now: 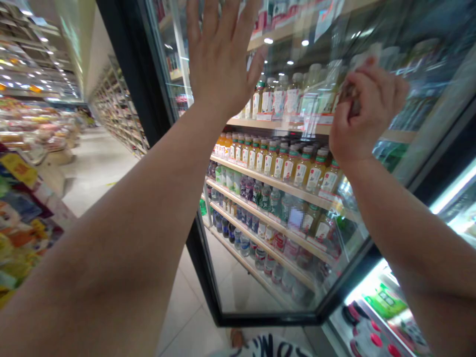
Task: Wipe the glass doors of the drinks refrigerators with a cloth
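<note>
A black-framed glass door (267, 320) stands swung out in front of me, tilted in the view. High on its pane, my left hand (221, 59) is held up with the fingers straight and spread, palm toward the glass; its fingertips run out of the top edge. My right hand (372, 106) is raised at the right side of the pane, fingers curled closed and a little blurred. Something dark shows inside its grip and a pale, smeared patch sits above the fingers, but I cannot make out what it holds.
Rows of yellow drink bottles (297, 166) on shelves appear in or through the glass. A lit cooler shelf with red-capped containers (375, 339) is at the lower right. Left are a colourful packaged-goods display (22, 213) and a tiled aisle (100, 163).
</note>
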